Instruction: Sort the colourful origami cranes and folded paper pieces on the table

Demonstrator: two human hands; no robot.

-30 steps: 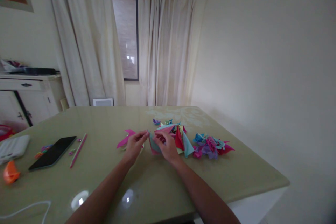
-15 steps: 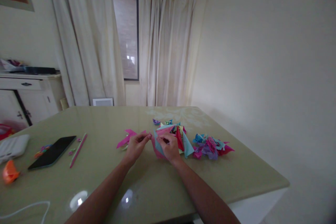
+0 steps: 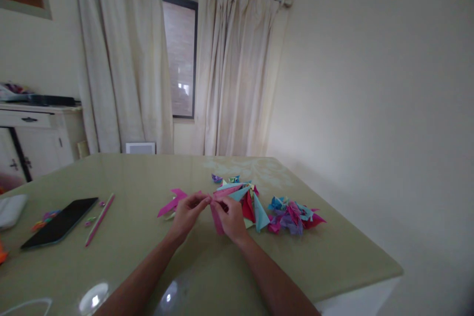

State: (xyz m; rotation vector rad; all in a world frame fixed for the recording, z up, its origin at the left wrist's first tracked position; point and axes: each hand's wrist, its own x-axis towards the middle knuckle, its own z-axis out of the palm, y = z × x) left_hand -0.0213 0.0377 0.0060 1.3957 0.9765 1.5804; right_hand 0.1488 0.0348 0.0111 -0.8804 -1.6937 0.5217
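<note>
Over the bench, the left hand and right hand each pinch pink paper in a closed grip, fingertips together, near folded papers.

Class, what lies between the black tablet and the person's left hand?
In the head view, from tablet to left hand: small pink and green bits, a pencil-like pink stick, then pink folded paper with a pale piece beside it.
</note>
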